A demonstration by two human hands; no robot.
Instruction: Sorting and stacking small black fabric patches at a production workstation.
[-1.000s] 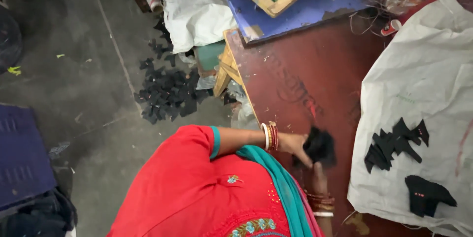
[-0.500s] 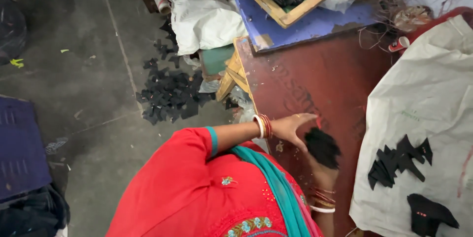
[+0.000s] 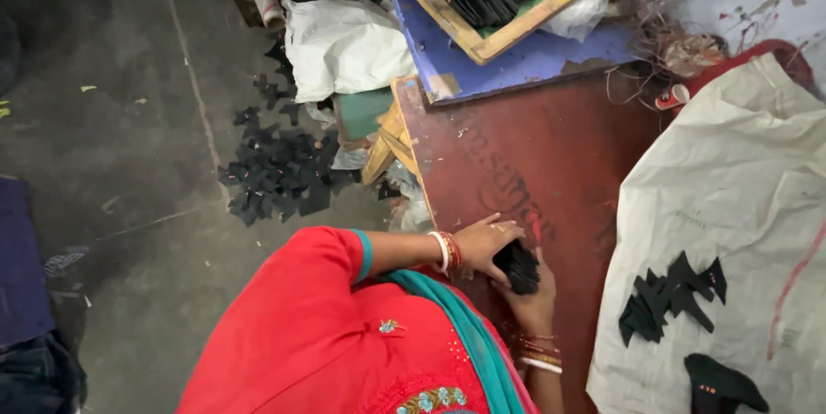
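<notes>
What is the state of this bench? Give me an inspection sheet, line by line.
Surface: dark red table, scuffed.
Job's things: black stack at the table's near edge.
Clutter: black pieces on a white sack; wooden tray of black pieces on a blue board.
Hands: left hand on top of the stack, right hand gripping it from below.
Cables: a tangle of thin strands, kind unclear.
Surroundings: black scraps on the grey floor; white bag.
</notes>
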